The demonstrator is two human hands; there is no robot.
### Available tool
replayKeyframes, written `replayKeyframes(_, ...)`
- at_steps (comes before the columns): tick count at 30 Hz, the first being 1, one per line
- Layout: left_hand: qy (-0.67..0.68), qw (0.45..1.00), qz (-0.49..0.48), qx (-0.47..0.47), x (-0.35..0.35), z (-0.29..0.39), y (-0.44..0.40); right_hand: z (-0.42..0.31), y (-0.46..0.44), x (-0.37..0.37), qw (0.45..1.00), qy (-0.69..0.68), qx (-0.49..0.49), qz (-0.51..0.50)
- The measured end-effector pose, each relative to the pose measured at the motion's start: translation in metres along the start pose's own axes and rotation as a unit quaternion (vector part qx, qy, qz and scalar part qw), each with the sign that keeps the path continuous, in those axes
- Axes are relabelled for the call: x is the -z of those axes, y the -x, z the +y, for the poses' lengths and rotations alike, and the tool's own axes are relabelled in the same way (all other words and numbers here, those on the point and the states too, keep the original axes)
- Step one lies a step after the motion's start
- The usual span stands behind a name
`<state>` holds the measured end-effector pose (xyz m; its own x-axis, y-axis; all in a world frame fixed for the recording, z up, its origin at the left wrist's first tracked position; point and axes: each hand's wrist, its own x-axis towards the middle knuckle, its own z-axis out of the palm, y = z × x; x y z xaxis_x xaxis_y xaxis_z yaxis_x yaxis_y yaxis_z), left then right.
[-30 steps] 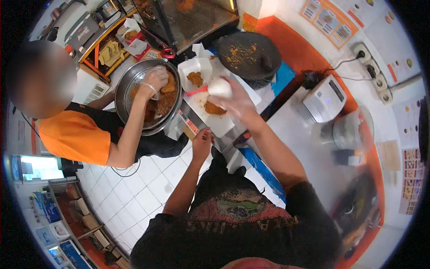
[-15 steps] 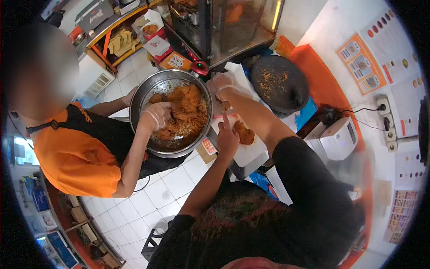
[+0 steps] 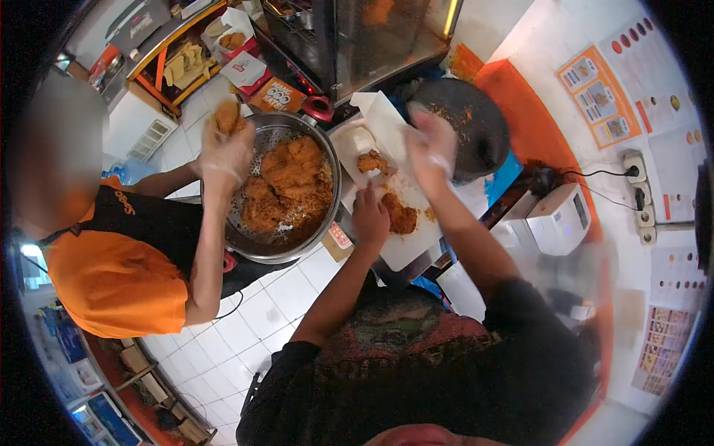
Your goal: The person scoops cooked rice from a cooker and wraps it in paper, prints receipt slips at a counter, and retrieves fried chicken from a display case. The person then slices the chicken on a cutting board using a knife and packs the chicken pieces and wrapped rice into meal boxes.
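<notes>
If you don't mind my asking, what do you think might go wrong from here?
The open box stands close beside the co-worker's metal bowl, so a bump might tip it. The co-worker's hand holds a fried piece up near the bowl's rim; it could slip and drop outside. The person's right hand, blurred beside the box, might knock it.

orange box (image 3: 277, 97): white caps, pretty sure one line's "EATS", rest iffy | black apron (image 3: 125, 223): orange lettering by top edge, too blurry | orange-bordered wall poster (image 3: 602, 98): print's too tiny
</notes>
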<state>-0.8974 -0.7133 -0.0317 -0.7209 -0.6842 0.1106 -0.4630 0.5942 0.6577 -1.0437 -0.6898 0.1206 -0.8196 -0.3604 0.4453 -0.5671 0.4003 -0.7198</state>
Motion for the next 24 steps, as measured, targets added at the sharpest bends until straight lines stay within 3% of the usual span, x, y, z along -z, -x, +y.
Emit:
replayKeyframes(1, -0.011, 0.999, 0.025, 0.028, 0.001, 0.0, 0.001, -0.01, 0.021, 0.022, 0.994, 0.009, -0.089, 0.065)
replayKeyframes(3, -0.017, 0.999, 0.017, 0.03, 0.001, -0.004, -0.002, 0.045, 0.084, 0.004, 0.975, 0.044, -0.164, 0.146)
replayKeyframes(5, -0.023, 0.999, 0.01, 0.028, -0.002, -0.006, -0.011, 0.09, 0.133, -0.03, 0.956, 0.05, -0.282, 0.061)
replayKeyframes(6, -0.02, 0.999, 0.048, -0.002, -0.005, -0.007, -0.016, 0.08, 0.13, -0.03, 0.955, 0.05, -0.286, 0.065)
replayKeyframes(8, -0.019, 0.996, 0.082, -0.037, -0.011, -0.002, -0.022, 0.053, 0.11, -0.023, 0.917, 0.104, -0.333, -0.195)
replayKeyframes(9, 0.011, 0.996, 0.077, -0.05, -0.014, 0.003, -0.025, 0.056, 0.106, -0.026, 0.916, 0.101, -0.338, -0.191)
replayKeyframes(11, 0.039, 0.994, 0.07, -0.07, -0.019, 0.006, -0.028, 0.073, 0.1, -0.04, 0.839, -0.241, -0.441, -0.208)
replayKeyframes(14, 0.063, 0.992, -0.012, -0.109, -0.021, 0.012, -0.023, 0.161, 0.101, -0.094, 0.814, -0.244, -0.45, -0.274)
replayKeyframes(15, 0.086, 0.995, -0.019, -0.056, -0.013, 0.022, -0.018, 0.172, 0.094, -0.1, 0.806, -0.244, -0.451, -0.296)
replayKeyframes(16, 0.108, 0.994, -0.026, -0.003, -0.008, 0.028, -0.015, 0.164, 0.079, -0.093, 0.882, -0.084, -0.36, -0.292)
replayKeyframes(17, 0.107, 0.994, -0.03, -0.006, -0.014, 0.023, -0.015, 0.168, 0.073, -0.093, 0.907, -0.005, -0.309, -0.286)
replayKeyframes(18, 0.088, 0.995, 0.048, -0.023, -0.019, 0.016, -0.013, 0.171, 0.067, -0.092, 0.922, 0.08, -0.261, -0.274)
replayKeyframes(19, 0.068, 0.989, 0.125, -0.039, -0.017, 0.016, -0.013, 0.173, 0.066, -0.092, 0.914, 0.008, -0.322, -0.245)
replayKeyframes(21, 0.061, 0.992, 0.111, -0.021, -0.012, 0.018, -0.013, 0.18, 0.064, -0.086, 0.898, -0.063, -0.381, -0.209)
replayKeyframes(23, 0.055, 0.994, 0.098, -0.002, -0.009, 0.02, -0.016, 0.127, 0.048, -0.04, 0.771, -0.261, -0.565, -0.133)
replayKeyframes(24, 0.074, 0.992, 0.1, -0.012, -0.011, 0.019, -0.019, 0.129, 0.057, -0.035, 0.772, -0.261, -0.565, -0.129)
